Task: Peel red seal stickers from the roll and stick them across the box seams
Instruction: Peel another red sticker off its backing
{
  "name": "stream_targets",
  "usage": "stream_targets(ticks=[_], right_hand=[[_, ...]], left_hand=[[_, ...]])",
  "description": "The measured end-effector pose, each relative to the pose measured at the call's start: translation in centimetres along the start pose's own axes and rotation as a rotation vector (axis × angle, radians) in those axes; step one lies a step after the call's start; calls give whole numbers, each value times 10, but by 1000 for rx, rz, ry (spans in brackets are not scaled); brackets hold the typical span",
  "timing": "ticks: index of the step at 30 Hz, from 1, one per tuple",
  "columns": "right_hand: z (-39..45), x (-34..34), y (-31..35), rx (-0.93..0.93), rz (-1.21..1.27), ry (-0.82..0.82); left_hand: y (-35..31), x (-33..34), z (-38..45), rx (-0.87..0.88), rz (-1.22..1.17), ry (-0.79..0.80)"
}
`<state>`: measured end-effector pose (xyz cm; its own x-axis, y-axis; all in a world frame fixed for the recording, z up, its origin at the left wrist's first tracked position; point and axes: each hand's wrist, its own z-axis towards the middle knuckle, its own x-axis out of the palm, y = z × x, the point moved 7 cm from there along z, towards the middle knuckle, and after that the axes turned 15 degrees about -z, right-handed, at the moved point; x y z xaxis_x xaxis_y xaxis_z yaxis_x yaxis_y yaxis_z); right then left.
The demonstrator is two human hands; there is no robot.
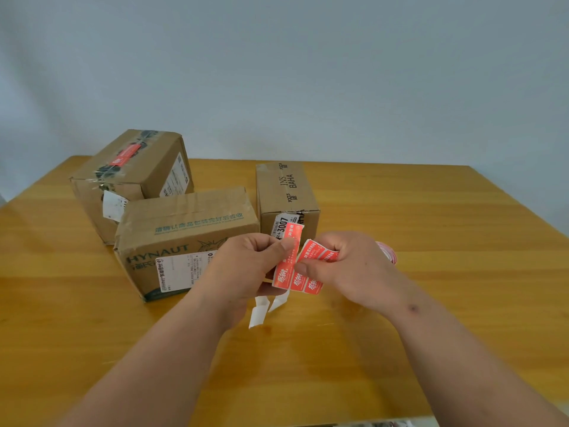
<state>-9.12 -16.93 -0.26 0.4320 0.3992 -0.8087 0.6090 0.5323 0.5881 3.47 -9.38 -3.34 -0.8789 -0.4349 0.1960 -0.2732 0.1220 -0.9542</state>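
On wooden table (400, 303) before pale wall (308, 72): three cardboard boxes (184, 229).

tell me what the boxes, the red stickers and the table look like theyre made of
The three boxes, such as the HYNAUT box, look like matte brown corrugated cardboard, creased at the edges, with shiny clear tape on the seams. The red stickers look like thin, slightly glossy printed paper or film on white backing that curls. The table looks like yellow wood or wood-grain laminate with a smooth satin sheen.
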Motion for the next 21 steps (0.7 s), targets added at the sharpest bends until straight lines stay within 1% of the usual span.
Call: stream_targets(ticks=[3, 5, 11, 15, 18, 21], right_hand=[[0, -2, -2, 24, -18, -5], [-2, -5, -1, 40, -27, 1], [-4, -5, 0, 61, 136, 70], [-1, -1, -2, 74, 83, 71], [-1, -3, -2, 75, -3, 41], [-1, -3, -1, 67, -38, 19]], left_hand=[[-2, 1, -1, -19, 29, 57], [-3, 0, -1, -11, 53, 63], [-4, 0, 1, 24, 46, 28], [-4, 2, 1, 53, 64, 4], [-3, 0, 2, 60, 42, -19], [-1, -1, 2, 56, 11, -36]])
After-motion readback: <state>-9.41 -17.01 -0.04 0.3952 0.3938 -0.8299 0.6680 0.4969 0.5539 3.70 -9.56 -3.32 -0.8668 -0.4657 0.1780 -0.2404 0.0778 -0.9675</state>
